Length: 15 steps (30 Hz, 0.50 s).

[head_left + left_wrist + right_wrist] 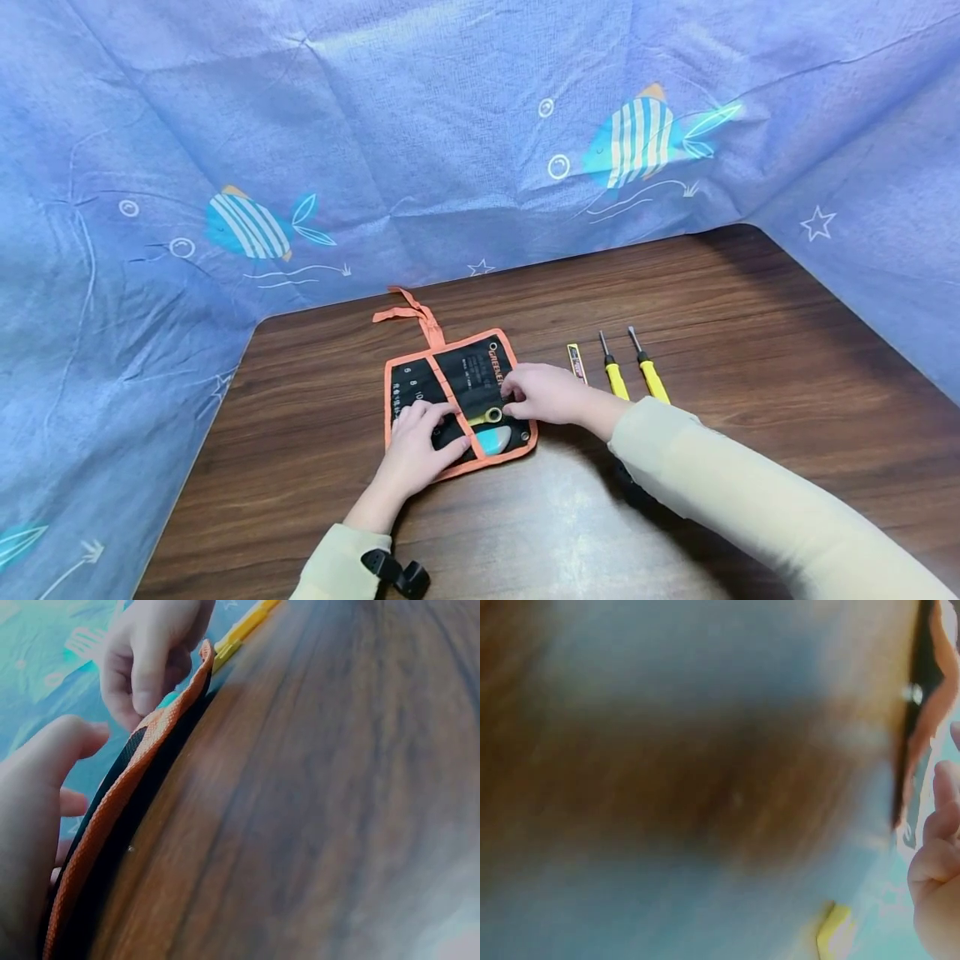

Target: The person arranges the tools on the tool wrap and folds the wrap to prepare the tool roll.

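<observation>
Lying on the bench [300, 433], the pouch [472, 381] was touched by the unclenched left grip [416, 443]; whether anything was pinched by the right grip [547, 394] could not be told. The wrench [485, 417] there risked being snagged on the orange trim [446, 386] if tilted.

Dark brown with blackish wood-grain streaks on the table [675, 292]. Mottled blue with lilac on the cloth [450, 125] past the surface's far edge, printed with white-striped turquoise fish [637, 142], orange-finned, and white-outlined stars [817, 223]. Nearer the surface's left edge than its right, black on the pouch [467, 383], bordered in orange, with orange and white lettering. Plain orange on its ties [432, 329], toward the far edge. Turquoise and grey on the rounded tool [492, 440] inside; yellowish on the ring-ended tool [480, 418]. Between pouch and right edge, yellow and black on two screwdrivers [651, 379], grey on their shafts; yellow with darker print on the slim packet [575, 358]. Pale cream on both sleeves [720, 462].
</observation>
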Available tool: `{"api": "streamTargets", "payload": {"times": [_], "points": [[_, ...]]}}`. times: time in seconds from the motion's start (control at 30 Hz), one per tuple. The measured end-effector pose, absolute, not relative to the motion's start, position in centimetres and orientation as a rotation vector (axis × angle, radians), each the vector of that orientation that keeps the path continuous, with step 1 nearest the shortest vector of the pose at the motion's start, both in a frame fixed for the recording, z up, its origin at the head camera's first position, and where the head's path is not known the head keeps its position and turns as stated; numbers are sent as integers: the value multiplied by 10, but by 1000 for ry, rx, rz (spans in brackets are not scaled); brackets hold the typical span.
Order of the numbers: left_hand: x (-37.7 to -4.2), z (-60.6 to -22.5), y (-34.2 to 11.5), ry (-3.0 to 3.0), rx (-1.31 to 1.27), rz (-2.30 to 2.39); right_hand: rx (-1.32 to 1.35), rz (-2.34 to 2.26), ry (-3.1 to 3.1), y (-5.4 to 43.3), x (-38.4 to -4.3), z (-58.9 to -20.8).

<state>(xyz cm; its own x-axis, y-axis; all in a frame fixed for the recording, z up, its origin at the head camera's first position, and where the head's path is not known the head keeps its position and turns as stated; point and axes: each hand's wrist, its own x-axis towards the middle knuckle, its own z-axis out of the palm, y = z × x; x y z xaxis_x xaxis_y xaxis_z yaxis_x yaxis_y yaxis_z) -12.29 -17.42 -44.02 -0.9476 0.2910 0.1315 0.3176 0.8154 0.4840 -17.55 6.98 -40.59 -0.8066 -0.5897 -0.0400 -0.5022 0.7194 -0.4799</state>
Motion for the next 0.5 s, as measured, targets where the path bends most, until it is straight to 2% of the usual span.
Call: {"api": "streamTargets", "payload": {"times": [0.5], "points": [[-124,-439,-168,-3025,-363,-595,-803,-797,2833,142,-173,-394]]}}
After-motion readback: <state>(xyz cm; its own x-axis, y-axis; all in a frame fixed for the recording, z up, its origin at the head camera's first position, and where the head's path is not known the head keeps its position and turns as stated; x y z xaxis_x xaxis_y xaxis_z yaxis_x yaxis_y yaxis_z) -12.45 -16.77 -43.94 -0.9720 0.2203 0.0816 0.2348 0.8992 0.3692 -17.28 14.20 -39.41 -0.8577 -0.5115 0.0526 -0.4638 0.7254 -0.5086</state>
